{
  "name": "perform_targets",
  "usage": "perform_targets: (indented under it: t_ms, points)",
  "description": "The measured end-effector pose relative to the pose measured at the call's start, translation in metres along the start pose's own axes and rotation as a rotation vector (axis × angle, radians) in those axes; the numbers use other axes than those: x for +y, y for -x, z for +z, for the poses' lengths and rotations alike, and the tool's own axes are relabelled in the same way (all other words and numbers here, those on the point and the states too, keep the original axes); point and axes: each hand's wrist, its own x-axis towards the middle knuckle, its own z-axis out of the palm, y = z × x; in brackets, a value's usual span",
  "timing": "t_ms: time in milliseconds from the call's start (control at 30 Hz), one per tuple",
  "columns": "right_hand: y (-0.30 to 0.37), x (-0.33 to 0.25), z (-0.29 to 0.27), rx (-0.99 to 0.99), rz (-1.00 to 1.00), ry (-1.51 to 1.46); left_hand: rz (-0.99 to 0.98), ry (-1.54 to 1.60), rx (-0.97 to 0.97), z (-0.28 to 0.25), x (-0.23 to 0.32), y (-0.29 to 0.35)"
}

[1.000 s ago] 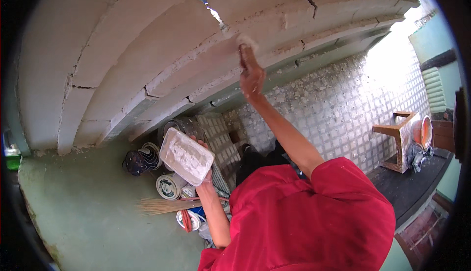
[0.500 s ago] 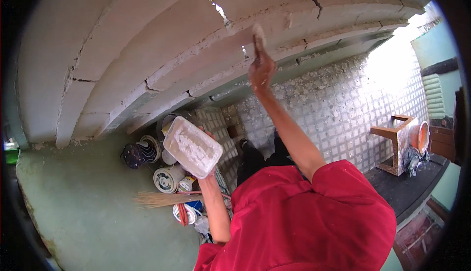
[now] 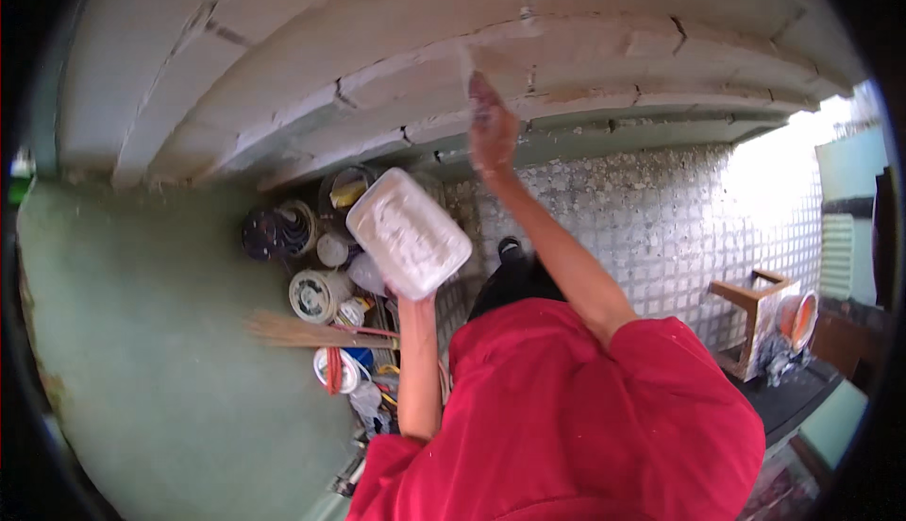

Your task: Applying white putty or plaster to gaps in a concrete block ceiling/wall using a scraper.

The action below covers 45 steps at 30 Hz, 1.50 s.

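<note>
Rectangular plastic tub (image 3: 446, 271) of white paste (image 3: 404, 230), held from beneath by the left hand (image 3: 416, 302), lies to the lower left of the right hand (image 3: 494, 132).
Its long axis slants from upper left to lower right; the left fingers are mostly hidden below. The right fingers are folded around a pale tool (image 3: 467, 58), too blurred to identify.

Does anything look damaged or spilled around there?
Yes. The pale ledges look damaged: dark cracks or open joints, like the jagged crack toward the upper right, interrupt them. Pale spots also speckle the tiled floor, breaking its grid pattern; possibly spilled material.
</note>
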Motion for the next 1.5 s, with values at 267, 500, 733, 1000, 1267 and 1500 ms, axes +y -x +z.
perform_targets:
  t_ms: [267,500,733,1000,1267,1500]
  points:
    - [0.024,-0.134,-0.062,-0.279,0.605,-0.537,0.008,0.148,-0.020,-0.017,0.063,-0.016]
    - [0.032,-0.150,-0.061,-0.644,0.507,0.045,-0.216,0.175,-0.250,0.032,0.031,-0.045]
    - [0.028,-0.094,-0.115,-0.726,0.480,-0.005,-0.425,0.382,-0.396,0.060,-0.052,-0.053]
    - [-0.026,0.015,-0.270,-0.706,0.479,0.011,-0.380,0.084,-0.281,0.137,-0.235,-0.059]
    - [-0.071,0.106,-0.385,-0.620,0.624,-0.278,-0.484,0.082,-0.274,0.195,-0.369,-0.067]
    - [-0.126,0.131,-0.461,-0.558,0.748,-0.464,-0.591,0.294,-0.290,0.244,-0.442,-0.080]
